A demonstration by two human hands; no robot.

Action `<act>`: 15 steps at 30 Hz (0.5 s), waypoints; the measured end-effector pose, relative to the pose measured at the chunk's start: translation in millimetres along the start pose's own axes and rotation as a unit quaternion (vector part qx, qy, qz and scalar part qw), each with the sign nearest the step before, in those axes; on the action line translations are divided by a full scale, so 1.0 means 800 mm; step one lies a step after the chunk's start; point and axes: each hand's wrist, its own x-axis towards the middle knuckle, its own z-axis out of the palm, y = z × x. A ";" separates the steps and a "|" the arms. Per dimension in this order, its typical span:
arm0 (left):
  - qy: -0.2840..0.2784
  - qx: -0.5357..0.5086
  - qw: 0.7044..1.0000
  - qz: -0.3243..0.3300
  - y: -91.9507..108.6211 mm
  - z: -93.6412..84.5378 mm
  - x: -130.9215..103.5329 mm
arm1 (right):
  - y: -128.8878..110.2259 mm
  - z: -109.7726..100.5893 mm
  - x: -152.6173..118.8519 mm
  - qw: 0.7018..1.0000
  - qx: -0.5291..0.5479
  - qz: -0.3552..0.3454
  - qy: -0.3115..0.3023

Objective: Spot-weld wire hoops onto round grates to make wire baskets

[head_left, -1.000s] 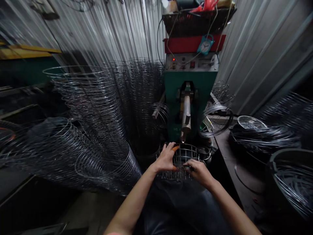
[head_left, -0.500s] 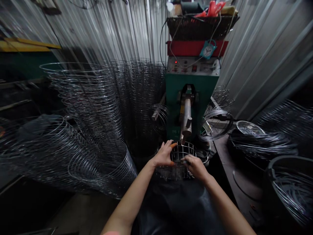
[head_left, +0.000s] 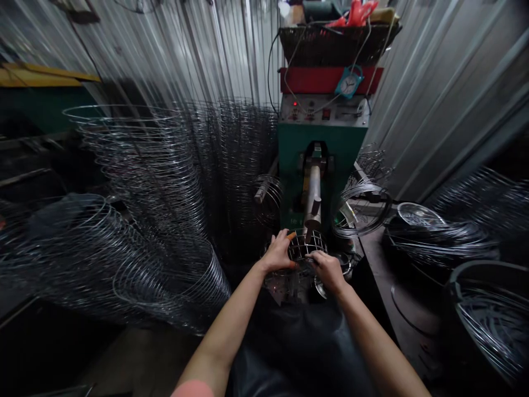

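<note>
A round wire basket (head_left: 308, 245) of crossed metal rods sits just under the tip of the upper arm of a green spot welding machine (head_left: 322, 140). My left hand (head_left: 279, 252) grips the basket's left side, with orange covers on the thumb and a finger. On the near right rim, my right hand (head_left: 326, 268) is closed with fingers pinched on the wire. The metal welding arm (head_left: 313, 193) points down at the basket between my hands. The lower parts beneath the basket are dim and partly hidden.
Tall stacks of wire rings (head_left: 140, 160) crowd the left. Coils of wire hang beside the machine, and a wire bundle (head_left: 442, 237) lies on the right. A dark bucket (head_left: 458, 286) holds more wire. A teal clock (head_left: 349, 82) hangs on the machine's front.
Both hands have moved slightly up and away from me with the basket. Its near rim appears raised and tilted closer under the welding arm. The camera view has shifted slightly.
</note>
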 end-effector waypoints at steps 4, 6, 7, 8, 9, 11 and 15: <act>0.019 0.000 1.000 0.013 -0.006 -0.002 0.013 | 0.001 0.002 0.009 0.999 0.014 0.009 0.029; 0.020 -0.005 1.000 0.016 -0.008 0.000 0.014 | 0.003 0.004 0.001 0.996 0.043 0.019 0.075; 0.019 -0.010 1.000 0.014 -0.009 0.001 0.014 | 0.005 0.005 -0.004 0.993 0.060 0.029 0.102; 0.018 -0.014 1.000 0.012 -0.010 0.002 0.014 | 0.008 0.005 -0.009 0.988 0.077 0.042 0.128; 0.016 -0.018 1.000 0.010 -0.010 0.002 0.015 | 0.012 0.006 -0.012 0.983 0.093 0.055 0.147; 0.015 -0.017 1.000 0.005 -0.010 0.001 0.019 | 0.020 0.007 -0.014 0.977 0.119 0.075 0.163; 0.020 -0.019 1.000 -0.002 -0.013 -0.005 0.036 | 0.032 0.009 0.003 0.977 0.117 0.095 0.153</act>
